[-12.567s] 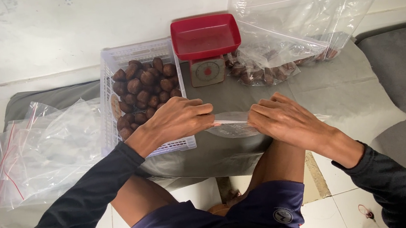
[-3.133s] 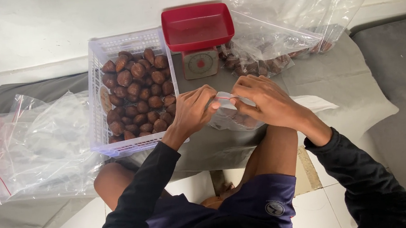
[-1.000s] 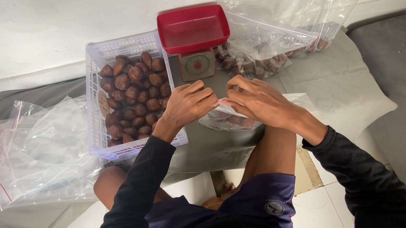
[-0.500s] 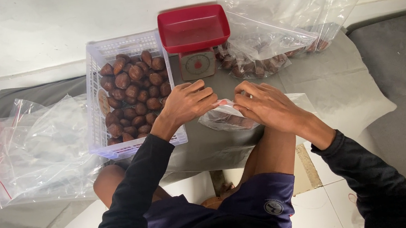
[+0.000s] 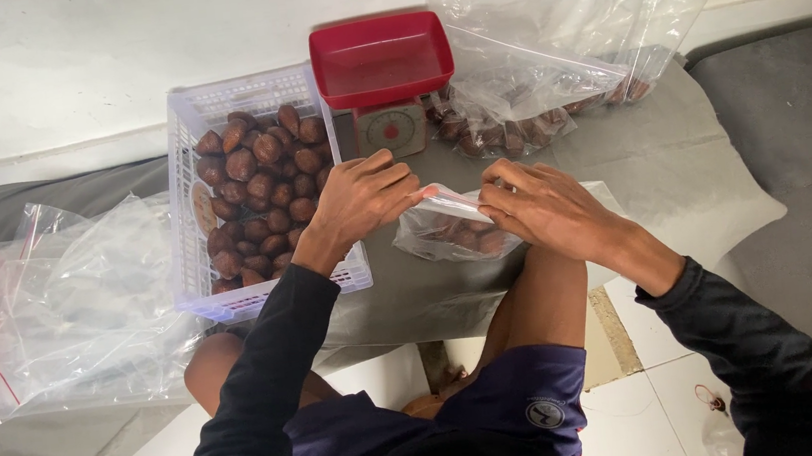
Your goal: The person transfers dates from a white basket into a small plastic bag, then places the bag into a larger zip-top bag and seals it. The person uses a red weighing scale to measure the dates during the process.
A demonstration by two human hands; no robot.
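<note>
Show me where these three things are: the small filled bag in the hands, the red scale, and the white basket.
small filled bag [image 5: 452, 233]: head view, on its clear side over the fruit.
red scale [image 5: 380, 58]: head view, inside the red pan.
white basket [image 5: 185, 206]: head view, on its left wall.

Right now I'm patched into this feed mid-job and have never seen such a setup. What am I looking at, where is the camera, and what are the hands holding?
There is no machine here: a person works with two bare hands. The one picture comes from a camera on that person's head, looking down over their knees at a low surface under a grey cloth. The left hand and right hand together pinch the top edge of a small clear bag with brown fruits inside. Left of it stands a white basket full of the same brown fruits. Behind the hands sits a kitchen scale with a red tray. Filled bags lie to its right; empty clear bags lie far left.
</note>
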